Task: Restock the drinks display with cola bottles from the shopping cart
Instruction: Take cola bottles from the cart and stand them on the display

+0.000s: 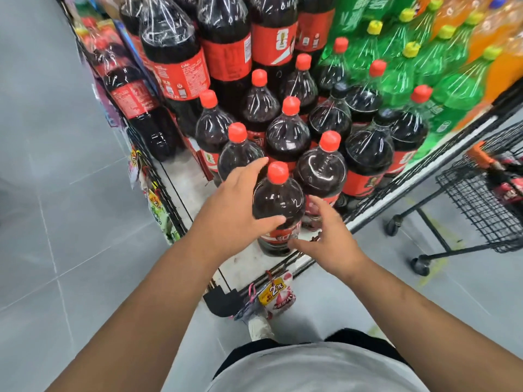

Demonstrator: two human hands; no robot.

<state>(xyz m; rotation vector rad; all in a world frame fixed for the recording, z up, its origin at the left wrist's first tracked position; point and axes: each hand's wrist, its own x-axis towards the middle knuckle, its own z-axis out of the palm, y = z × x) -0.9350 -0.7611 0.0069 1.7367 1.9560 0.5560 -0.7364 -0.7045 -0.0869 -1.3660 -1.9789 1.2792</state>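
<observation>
A large cola bottle (278,202) with a red cap stands upright at the front corner of the drinks display (184,179), a white shelf with a black wire rim. My left hand (240,205) wraps its left side, fingers behind the shoulder and thumb across the front. My right hand (328,236) hovers at the bottle's lower right with fingers spread, at most brushing the label. Several more cola bottles (288,131) stand packed behind it. The black wire shopping cart (478,213) sits to the right, with red-labelled bottles partly visible inside.
Shrink-wrapped cola packs (175,52) are stacked at the back. Green soda bottles (402,69) and orange ones (498,38) fill the right of the display. Snack packets (155,202) hang on its left side, a priced packet (278,292) at the front corner. Grey tiled floor surrounds it.
</observation>
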